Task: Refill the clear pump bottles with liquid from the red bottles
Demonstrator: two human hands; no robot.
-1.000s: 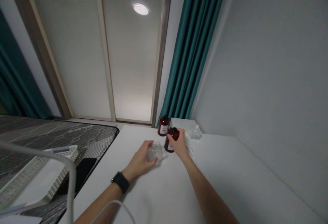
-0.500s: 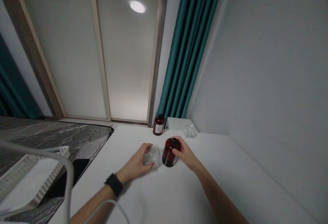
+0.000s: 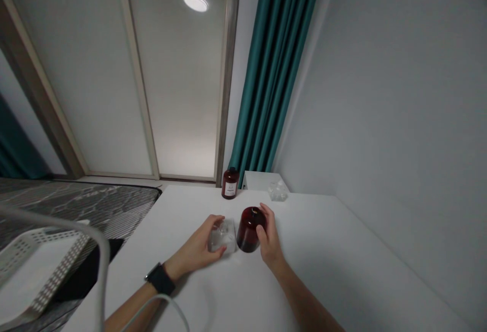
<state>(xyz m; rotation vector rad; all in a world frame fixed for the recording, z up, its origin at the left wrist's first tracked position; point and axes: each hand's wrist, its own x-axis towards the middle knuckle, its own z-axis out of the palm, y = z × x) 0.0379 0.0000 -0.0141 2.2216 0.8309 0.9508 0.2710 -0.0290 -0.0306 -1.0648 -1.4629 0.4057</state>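
My left hand [image 3: 200, 246] is curled around a clear plastic block-shaped piece [image 3: 227, 238] on the white table, thumb on the near side and fingers on the far side. Just to its right, a dark reddish-brown bottle [image 3: 249, 231] is in my right hand [image 3: 271, 243]. The thumb and fingers grip the bottle's right side. Its narrow opening shows at the top, and no label faces me. What the clear piece is exactly, I cannot make out.
A second brown bottle [image 3: 230, 184] with a white label stands at the table's far edge. Beside it are a white box [image 3: 261, 181] and a crumpled clear piece [image 3: 277, 191]. A white perforated basket [image 3: 64, 256] is at the left, behind a grey curved bar [image 3: 102, 271].
The bottle has turned slightly in my right hand, and the right fingers have shifted along its side. My left hand stays on the clear piece. The whole view has swung a little.
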